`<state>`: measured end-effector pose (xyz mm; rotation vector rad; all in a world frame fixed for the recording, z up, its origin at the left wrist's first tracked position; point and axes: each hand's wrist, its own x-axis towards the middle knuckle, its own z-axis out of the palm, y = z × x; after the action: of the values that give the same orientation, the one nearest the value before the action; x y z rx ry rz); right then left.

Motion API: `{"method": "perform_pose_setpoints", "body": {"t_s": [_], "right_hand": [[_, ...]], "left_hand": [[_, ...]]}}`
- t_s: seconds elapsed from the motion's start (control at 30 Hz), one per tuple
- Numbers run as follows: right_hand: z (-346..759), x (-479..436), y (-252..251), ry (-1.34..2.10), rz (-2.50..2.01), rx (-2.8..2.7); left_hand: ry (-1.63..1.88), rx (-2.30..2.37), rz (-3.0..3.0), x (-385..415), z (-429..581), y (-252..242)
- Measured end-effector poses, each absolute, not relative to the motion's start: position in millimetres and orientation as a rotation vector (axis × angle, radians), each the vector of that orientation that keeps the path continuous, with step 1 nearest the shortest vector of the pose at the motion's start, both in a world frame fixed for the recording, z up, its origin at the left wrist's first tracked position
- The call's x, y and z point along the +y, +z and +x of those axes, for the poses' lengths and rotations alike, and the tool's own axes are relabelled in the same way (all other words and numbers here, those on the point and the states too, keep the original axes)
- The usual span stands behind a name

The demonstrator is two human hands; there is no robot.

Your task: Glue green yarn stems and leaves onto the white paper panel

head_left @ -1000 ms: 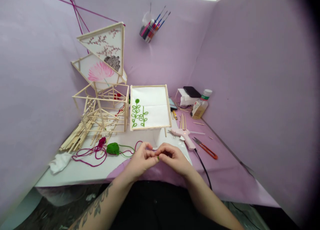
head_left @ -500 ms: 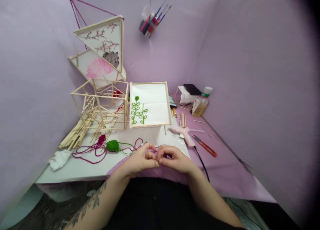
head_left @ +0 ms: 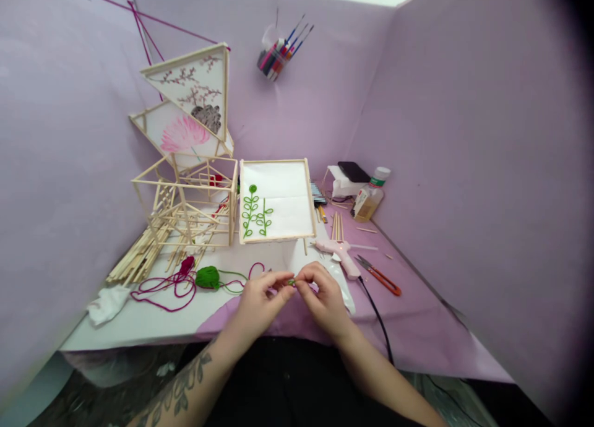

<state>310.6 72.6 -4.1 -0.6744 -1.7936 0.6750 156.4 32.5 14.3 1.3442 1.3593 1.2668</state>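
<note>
Close in front of my body, my left hand (head_left: 265, 298) pinches a small bit of green yarn (head_left: 292, 282) between thumb and fingertips. Fingertips of my right hand (head_left: 323, 296) meet it from the other side, also pinched on the yarn. Most of this piece is hidden by the fingers. Beyond the hands, a white panel in a stick frame (head_left: 278, 179) carries green yarn stems and leaf loops (head_left: 251, 211). To the left of my hands lies a ball of green yarn (head_left: 206, 277), beside magenta yarn (head_left: 187, 266) in loose loops.
At right are a pink glue gun (head_left: 341, 252) with a black cord, orange-handled snips (head_left: 379, 276) and a bottle (head_left: 369, 198). An open stick frame (head_left: 185, 185) and a heap of sticks (head_left: 139, 257) stand at left. A crumpled white tissue (head_left: 107, 304) lies near the table's left edge.
Both hands have turned, raising their pinched fingertips, so the bit of green yarn shows between them. The whole scene sits slightly lower as the camera tilts.
</note>
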Motion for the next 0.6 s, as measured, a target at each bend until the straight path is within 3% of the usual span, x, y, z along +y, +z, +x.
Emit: {"method": "perform_pose_setpoints", "body": {"t_s": [0.6], "right_hand": [[300.0,62.9,-10.9,0.692,-0.733,-1.773]], "left_hand": [[1.321,1.511,1.746,31.9,156.8,7.8]]}}
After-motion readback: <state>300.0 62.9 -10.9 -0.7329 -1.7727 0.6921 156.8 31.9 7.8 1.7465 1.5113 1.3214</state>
